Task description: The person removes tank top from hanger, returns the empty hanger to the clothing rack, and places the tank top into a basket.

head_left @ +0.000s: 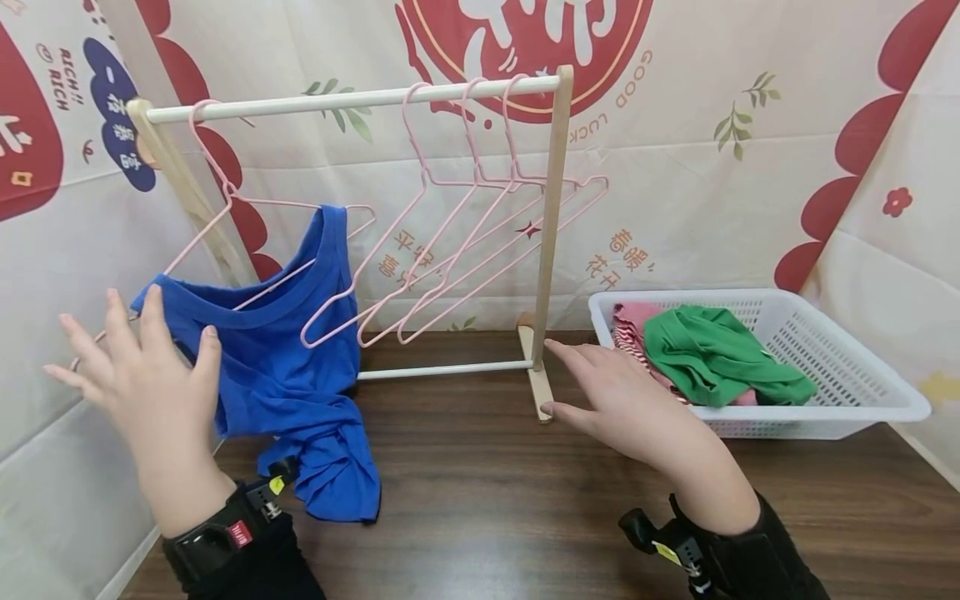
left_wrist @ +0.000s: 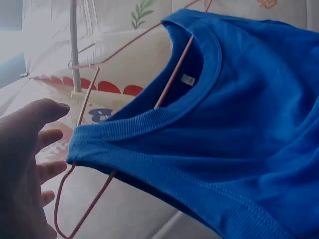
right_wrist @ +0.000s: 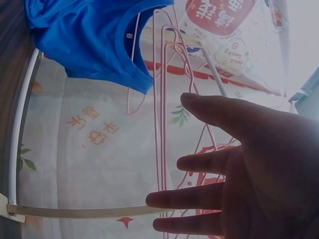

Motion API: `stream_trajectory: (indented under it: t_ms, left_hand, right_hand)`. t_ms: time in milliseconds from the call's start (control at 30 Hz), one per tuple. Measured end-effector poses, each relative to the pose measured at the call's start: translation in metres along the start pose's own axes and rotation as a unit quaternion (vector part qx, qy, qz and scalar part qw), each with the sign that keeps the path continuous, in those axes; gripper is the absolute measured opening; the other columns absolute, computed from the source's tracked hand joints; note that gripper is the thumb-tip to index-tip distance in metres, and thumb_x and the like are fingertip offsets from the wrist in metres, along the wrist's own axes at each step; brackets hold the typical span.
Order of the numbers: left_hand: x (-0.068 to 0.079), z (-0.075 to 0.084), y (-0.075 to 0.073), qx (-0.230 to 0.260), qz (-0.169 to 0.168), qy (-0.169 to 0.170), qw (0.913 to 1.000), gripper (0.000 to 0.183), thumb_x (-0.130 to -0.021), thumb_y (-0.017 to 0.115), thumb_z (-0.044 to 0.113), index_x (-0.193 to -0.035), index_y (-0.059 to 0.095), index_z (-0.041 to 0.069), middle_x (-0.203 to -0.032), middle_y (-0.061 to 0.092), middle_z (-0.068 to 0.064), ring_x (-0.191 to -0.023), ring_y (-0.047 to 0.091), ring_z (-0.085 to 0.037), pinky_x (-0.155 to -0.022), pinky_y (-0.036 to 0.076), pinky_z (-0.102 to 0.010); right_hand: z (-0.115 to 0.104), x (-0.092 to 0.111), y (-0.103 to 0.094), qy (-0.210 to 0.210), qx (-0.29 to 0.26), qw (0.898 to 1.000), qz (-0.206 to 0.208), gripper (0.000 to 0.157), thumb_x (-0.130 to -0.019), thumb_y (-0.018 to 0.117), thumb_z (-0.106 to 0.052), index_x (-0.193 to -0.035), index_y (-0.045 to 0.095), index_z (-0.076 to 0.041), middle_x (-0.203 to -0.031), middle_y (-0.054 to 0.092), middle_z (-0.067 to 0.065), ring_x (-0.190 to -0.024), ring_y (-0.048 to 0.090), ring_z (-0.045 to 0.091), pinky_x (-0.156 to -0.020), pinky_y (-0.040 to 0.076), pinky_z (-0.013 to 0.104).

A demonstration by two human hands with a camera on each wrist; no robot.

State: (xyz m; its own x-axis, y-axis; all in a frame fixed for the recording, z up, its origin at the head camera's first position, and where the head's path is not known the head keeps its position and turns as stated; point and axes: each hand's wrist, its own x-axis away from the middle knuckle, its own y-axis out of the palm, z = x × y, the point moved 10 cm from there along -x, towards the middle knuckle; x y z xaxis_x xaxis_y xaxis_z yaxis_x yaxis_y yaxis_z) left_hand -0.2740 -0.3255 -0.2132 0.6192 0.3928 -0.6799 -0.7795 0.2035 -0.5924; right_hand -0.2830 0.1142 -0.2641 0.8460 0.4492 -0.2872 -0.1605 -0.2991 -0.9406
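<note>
A blue sleeveless top (head_left: pixel 292 333) hangs by its shoulder straps on a pink hanger (head_left: pixel 228 187) at the left end of the rack's rail (head_left: pixel 322 102). My left hand (head_left: pixel 153 387) is spread beside the top's left shoulder, holding nothing; in the left wrist view its fingertips lie close to the strap, and whether they touch is hard to tell. In front of the rack's right post (head_left: pixel 555 217), my right hand (head_left: pixel 637 400) reaches out with extended fingers and grips nothing. Several bare pink hangers (head_left: pixel 465 179) hang near that post.
To the right stands a white perforated basket (head_left: pixel 862 400) with a green garment (head_left: pixel 720 354) and a pink striped one (head_left: pixel 630 329) inside. The rack's lower bar (head_left: pixel 450 371) runs just above the brown wooden table (head_left: pixel 480 500). Printed cloth (head_left: pixel 705 208) encloses the back and sides.
</note>
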Motion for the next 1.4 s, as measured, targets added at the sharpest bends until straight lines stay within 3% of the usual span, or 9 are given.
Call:
stream_trajectory:
  t_ms: [133, 267, 367, 467, 767, 1067, 1233, 1400]
  left_hand:
    - [0.001, -0.011, -0.001, 0.013, 0.007, -0.026, 0.9995, 0.064, -0.097, 0.054, 0.036, -0.152, 0.032, 0.014, -0.16, 0.018, -0.014, -0.147, -0.002, -0.035, -0.107, -0.013, -0.064]
    - [0.002, -0.015, -0.003, 0.032, 0.019, -0.045, 0.9983, 0.058, -0.098, 0.054, 0.033, -0.15, 0.038, 0.014, -0.151, 0.034, -0.016, -0.139, 0.019, -0.036, -0.11, 0.005, -0.059]
    - [0.002, -0.014, -0.003, 0.035, 0.012, -0.06, 0.9975, 0.057, -0.099, 0.054, 0.032, -0.15, 0.038, 0.015, -0.143, 0.041, -0.02, -0.13, 0.027, -0.039, -0.103, 0.019, -0.057]
    - [0.002, -0.014, -0.002, 0.032, 0.01, -0.07, 0.997, 0.055, -0.1, 0.052, 0.032, -0.15, 0.039, 0.014, -0.138, 0.045, -0.024, -0.125, 0.031, -0.041, -0.095, 0.025, -0.056]
    - [0.001, -0.01, 0.0, 0.036, 0.014, -0.06, 0.9974, 0.04, -0.104, 0.046, 0.025, -0.133, 0.056, -0.001, -0.126, 0.059, -0.025, -0.113, 0.049, -0.046, -0.095, 0.033, -0.055]
    - [0.003, -0.012, 0.004, 0.005, 0.002, -0.089, 0.996, 0.039, -0.105, 0.042, 0.028, -0.123, 0.061, -0.001, -0.111, 0.065, -0.026, -0.097, 0.057, -0.05, -0.075, 0.04, -0.059]
    - [0.004, -0.01, -0.002, -0.003, 0.043, -0.081, 0.9958, 0.04, -0.104, 0.043, 0.029, -0.117, 0.064, -0.001, -0.104, 0.067, -0.027, -0.09, 0.059, -0.048, -0.068, 0.037, -0.053]
    - [0.006, -0.006, -0.006, 0.015, 0.081, -0.065, 0.9945, 0.039, -0.104, 0.044, 0.029, -0.112, 0.066, -0.003, -0.101, 0.069, -0.024, -0.089, 0.06, -0.046, -0.07, 0.037, -0.053]
  right_hand:
    - [0.0, 0.0, 0.001, 0.003, -0.003, 1.0, -0.004, 0.071, -0.089, 0.07, -0.039, -0.145, 0.042, -0.005, -0.131, 0.056, 0.018, -0.122, 0.052, 0.035, -0.101, 0.038, 0.053]
    - [0.001, 0.0, 0.003, 0.002, -0.004, 1.0, -0.007, 0.071, -0.089, 0.069, -0.04, -0.145, 0.042, -0.005, -0.13, 0.057, 0.017, -0.121, 0.053, 0.035, -0.1, 0.039, 0.053]
    - [0.0, -0.001, 0.004, -0.002, -0.005, 1.0, -0.006, 0.071, -0.089, 0.07, -0.041, -0.144, 0.042, -0.004, -0.129, 0.058, 0.017, -0.119, 0.055, 0.035, -0.099, 0.04, 0.052]
    - [-0.001, -0.001, 0.006, -0.005, -0.006, 1.0, -0.005, 0.072, -0.089, 0.07, -0.041, -0.144, 0.043, -0.004, -0.128, 0.059, 0.017, -0.118, 0.056, 0.035, -0.099, 0.041, 0.052]
    - [-0.002, -0.001, 0.008, -0.004, -0.006, 1.0, -0.011, 0.071, -0.09, 0.069, -0.04, -0.145, 0.042, -0.005, -0.129, 0.059, 0.016, -0.118, 0.056, 0.033, -0.1, 0.041, 0.051]
    - [-0.002, -0.002, 0.011, 0.004, -0.009, 1.0, -0.02, 0.071, -0.089, 0.069, -0.041, -0.144, 0.043, -0.005, -0.129, 0.059, 0.015, -0.118, 0.056, 0.032, -0.098, 0.042, 0.051]
    - [-0.001, -0.002, 0.012, 0.008, -0.009, 1.0, -0.023, 0.071, -0.089, 0.069, -0.042, -0.144, 0.043, -0.005, -0.128, 0.059, 0.015, -0.117, 0.056, 0.032, -0.098, 0.042, 0.051]
    - [-0.003, -0.002, 0.011, -0.002, -0.006, 1.0, -0.014, 0.069, -0.089, 0.07, -0.041, -0.143, 0.045, -0.005, -0.13, 0.058, 0.016, -0.12, 0.054, 0.033, -0.099, 0.041, 0.052]
